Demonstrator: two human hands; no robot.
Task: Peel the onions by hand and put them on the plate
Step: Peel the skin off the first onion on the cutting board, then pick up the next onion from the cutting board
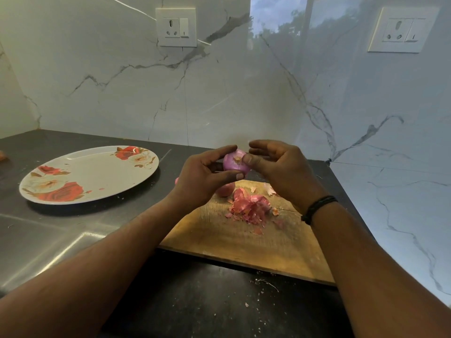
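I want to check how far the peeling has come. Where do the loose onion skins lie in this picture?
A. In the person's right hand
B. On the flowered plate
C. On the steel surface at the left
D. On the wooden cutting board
D: the pink onion skins lie in a heap on the wooden cutting board, below the onion that both hands hold.

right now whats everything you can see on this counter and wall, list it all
round purple peeled onion: 1, held above the board
pinkish unpeeled onions: at least 1, partly hidden under the left hand
pink papery onion skins: 1 pile, on the board
wooden cutting board: 1, brown, counter centre
white rose-patterned plate: 1, counter left, no onions on it
white wall sockets: 2, marble wall
dark stone counter: 1
black wristband: 1, right wrist
left hand: grips the onion
right hand: thumb on the onion
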